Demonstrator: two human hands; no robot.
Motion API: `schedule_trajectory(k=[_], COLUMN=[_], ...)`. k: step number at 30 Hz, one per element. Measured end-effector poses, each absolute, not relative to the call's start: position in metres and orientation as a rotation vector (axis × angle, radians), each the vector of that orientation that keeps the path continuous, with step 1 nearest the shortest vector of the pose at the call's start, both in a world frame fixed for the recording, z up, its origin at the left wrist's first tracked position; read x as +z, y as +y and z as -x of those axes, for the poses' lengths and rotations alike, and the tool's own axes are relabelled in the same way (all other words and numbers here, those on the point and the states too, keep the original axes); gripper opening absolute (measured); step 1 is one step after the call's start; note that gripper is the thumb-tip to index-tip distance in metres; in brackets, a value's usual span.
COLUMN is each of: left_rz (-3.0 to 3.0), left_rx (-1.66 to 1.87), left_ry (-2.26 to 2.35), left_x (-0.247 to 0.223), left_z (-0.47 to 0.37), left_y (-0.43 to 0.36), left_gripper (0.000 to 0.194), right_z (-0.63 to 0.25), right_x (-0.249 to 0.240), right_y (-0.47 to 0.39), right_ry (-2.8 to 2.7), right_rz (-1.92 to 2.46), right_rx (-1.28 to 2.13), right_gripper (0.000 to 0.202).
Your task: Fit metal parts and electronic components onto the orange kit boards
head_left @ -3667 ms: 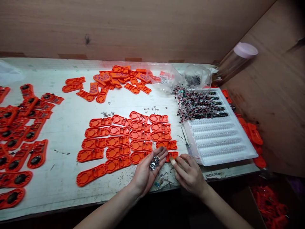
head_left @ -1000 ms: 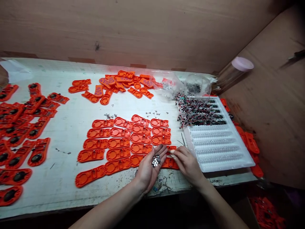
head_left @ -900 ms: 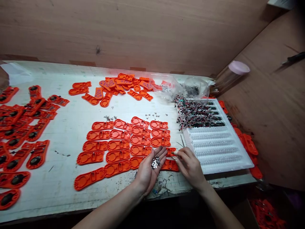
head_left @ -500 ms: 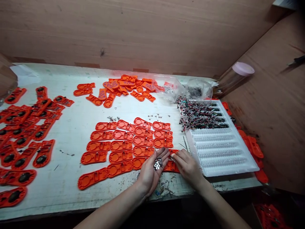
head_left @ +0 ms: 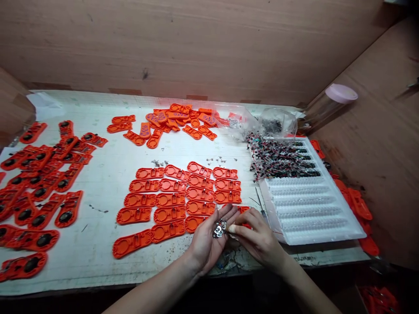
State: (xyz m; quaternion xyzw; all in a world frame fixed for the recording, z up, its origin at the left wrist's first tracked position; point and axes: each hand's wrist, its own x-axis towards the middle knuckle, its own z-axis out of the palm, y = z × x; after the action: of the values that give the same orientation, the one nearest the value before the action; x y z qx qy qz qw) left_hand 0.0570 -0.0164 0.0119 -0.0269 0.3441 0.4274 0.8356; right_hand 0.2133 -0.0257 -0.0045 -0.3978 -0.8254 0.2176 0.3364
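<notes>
My left hand (head_left: 204,242) lies palm up and cupped, with a small heap of shiny metal pieces (head_left: 218,230) in it. Over that palm, my right hand (head_left: 262,240) has thumb and forefinger pinched together at the edge of the heap; what sits between the fingertips is too small to make out. Just beyond both hands, orange plastic half-shells (head_left: 170,199) are laid open side up in rows, each with a round recess. The hands partly cover the shells at the near right end. More small metal bits (head_left: 159,163) are scattered behind the rows.
A white ridged tray (head_left: 310,211) stands at right, wired small components (head_left: 281,159) piled on its far half. Behind it are clear plastic bags (head_left: 234,124) and a pink-lidded jar (head_left: 341,93). Shells with black discs (head_left: 67,216) crowd the left; another shell pile (head_left: 178,115) lies at the back.
My right hand has moved left, from an orange shell to the metal pieces in my left palm. The view has shifted slightly, so the table things appear further right.
</notes>
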Motion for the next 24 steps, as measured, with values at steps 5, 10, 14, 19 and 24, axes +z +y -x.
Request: schedule_trajectory(k=[5, 10, 14, 19, 24], left_rz=[0.056, 0.061, 0.059, 0.044, 0.092], left_rx=[0.834, 0.831, 0.804, 0.767, 0.786], left_ry=[0.792, 0.79, 0.758, 0.716, 0.736], left_x=[0.023, 0.027, 0.028, 0.032, 0.034], left_z=[-0.056, -0.056, -0.055, -0.056, -0.056], left_y=[-0.017, -0.018, -0.017, -0.015, -0.016], left_gripper=[0.036, 0.036, 0.037, 0.04, 0.037], right_z=[-0.212, -0.215, -0.215, -0.213, -0.214], right_x=[-0.008, -0.002, 0.003, 0.003, 0.01], right_y=[-0.022, -0.021, -0.021, -0.022, -0.023], right_ry=[-2.085, -1.962, -2.026, -2.051, -1.971], right_rz=[1.015, 1.106, 1.059, 1.135, 1.294], right_rx=[0.592, 0.657, 0.715, 0.689, 0.801], right_gripper=[0.018, 0.013, 0.014, 0.01, 0.01])
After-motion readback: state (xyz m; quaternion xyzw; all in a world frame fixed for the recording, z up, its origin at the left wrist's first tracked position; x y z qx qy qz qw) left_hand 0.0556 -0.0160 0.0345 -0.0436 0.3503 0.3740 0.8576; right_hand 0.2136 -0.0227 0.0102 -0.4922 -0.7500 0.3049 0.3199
